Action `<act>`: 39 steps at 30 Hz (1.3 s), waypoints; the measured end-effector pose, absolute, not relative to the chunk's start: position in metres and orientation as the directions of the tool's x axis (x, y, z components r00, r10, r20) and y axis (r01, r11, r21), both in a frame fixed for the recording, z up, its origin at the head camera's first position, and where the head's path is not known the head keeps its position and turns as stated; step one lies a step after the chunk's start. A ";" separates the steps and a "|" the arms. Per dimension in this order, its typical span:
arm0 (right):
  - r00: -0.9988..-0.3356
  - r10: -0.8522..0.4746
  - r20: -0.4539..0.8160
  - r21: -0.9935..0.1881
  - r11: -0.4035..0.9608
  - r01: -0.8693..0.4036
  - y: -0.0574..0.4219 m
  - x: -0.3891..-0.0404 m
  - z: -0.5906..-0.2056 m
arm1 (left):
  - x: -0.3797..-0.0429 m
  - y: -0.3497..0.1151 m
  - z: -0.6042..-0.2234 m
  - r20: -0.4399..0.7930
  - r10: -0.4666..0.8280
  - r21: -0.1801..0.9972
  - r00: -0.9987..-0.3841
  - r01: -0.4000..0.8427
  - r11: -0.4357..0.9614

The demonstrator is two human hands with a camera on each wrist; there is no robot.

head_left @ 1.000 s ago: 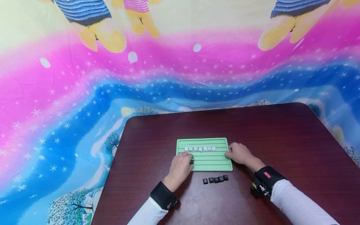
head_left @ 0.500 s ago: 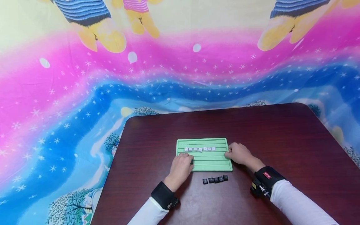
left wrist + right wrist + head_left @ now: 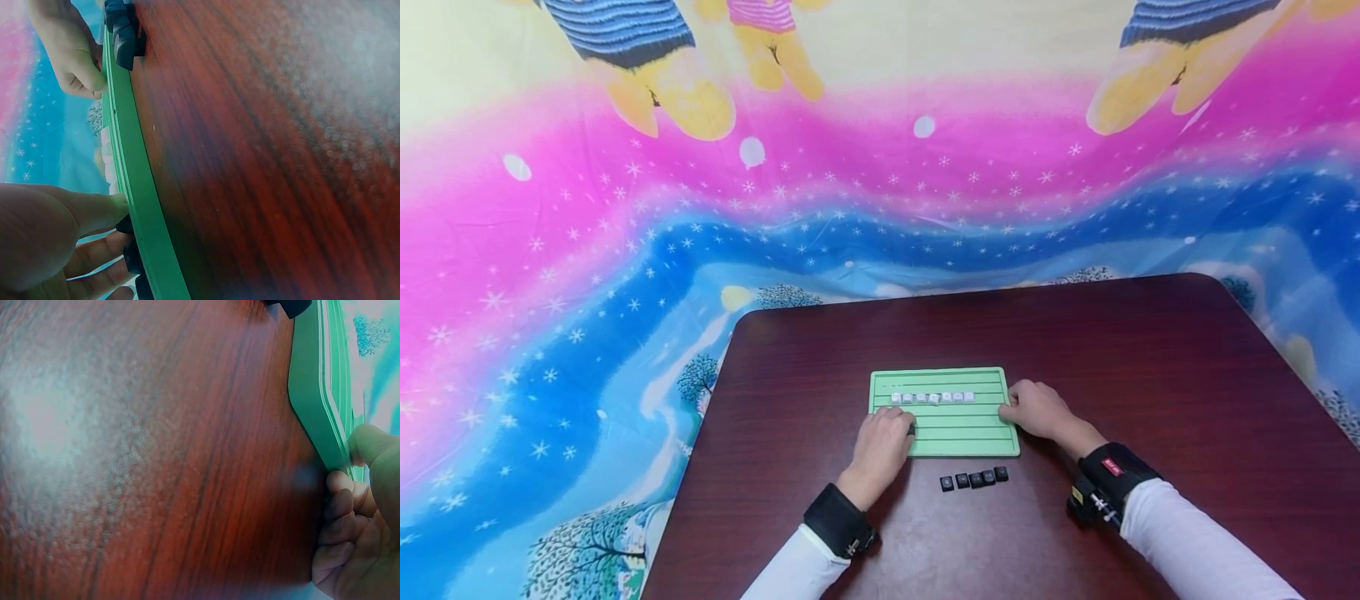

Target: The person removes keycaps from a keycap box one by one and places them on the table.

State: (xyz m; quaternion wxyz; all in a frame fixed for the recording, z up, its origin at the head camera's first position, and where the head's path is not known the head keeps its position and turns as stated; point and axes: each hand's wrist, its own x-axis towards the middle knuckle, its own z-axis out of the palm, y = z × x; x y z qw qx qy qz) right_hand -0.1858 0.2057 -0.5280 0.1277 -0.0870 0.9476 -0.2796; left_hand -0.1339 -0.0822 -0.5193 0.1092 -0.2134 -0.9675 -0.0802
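Note:
A light green ridged board [image 3: 962, 435] lies on the table with a row of white keycaps [image 3: 933, 399] across its upper part. My left hand [image 3: 880, 440] is over the board's left front portion. Its thumb and fingers pinch a black keycap [image 3: 125, 224] close to the board. More black keycaps [image 3: 132, 256] sit on the board under those fingers, mostly hidden in the head view. At the board's right edge, my right hand [image 3: 1039, 408] grips the rim, thumb on top and fingers curled against the side.
Several loose black keycaps [image 3: 976, 480] form a slightly uneven row on the table just in front of the board. The dark reddish-brown table [image 3: 1112, 333] reaches back to a colourful printed cloth [image 3: 850, 167]. Black straps [image 3: 835, 521] with small cameras circle both wrists.
Less of the black keycap shows beside my left thumb than a second ago, with the fingers shifted only slightly. The right hand, board and loose keycaps stay in place.

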 end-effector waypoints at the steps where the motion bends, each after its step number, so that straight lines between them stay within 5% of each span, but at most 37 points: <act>1: -0.952 -0.238 -0.195 -0.552 0.828 -0.094 0.206 -0.186 -0.528 | -0.134 -0.082 -0.519 0.245 0.395 0.109 -0.886 0.430 0.896; 39: -0.952 -0.233 -0.199 -0.545 0.833 -0.089 0.206 -0.187 -0.527 | -0.125 -0.079 -0.504 0.233 0.385 0.135 -0.893 0.422 0.897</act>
